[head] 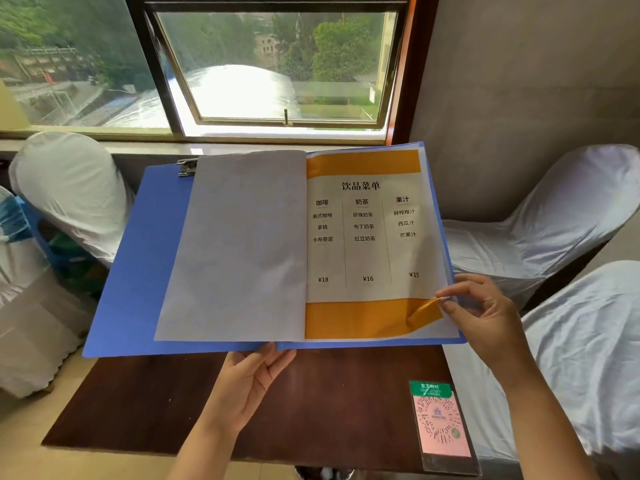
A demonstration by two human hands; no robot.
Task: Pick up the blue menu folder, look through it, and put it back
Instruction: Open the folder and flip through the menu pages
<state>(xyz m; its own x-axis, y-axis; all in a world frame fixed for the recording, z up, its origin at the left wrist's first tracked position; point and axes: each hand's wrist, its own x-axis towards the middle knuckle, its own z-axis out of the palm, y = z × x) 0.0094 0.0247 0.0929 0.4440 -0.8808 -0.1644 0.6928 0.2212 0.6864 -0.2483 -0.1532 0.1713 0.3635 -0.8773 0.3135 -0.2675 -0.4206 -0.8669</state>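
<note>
We record the blue menu folder (138, 258) as smooth plastic with a matt sheen, fitted with a bright metal clip (187, 167) at its upper edge. Its pages (242, 244) are thin paper; the printed sheet (367, 237) looks matt, and its orange corner curls softly. We note the table (311, 403) as dark wood, polished and faintly reflective. The QR card (440, 424) sits in glossy clear plastic. Chair covers (540, 233) are white cloth, creased.

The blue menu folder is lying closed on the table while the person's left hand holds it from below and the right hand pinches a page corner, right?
Not quite. In the head view the blue menu folder is open, showing a drinks page. The left hand does support it from below, and the right hand fingers pinch the page's lower corner.
</note>
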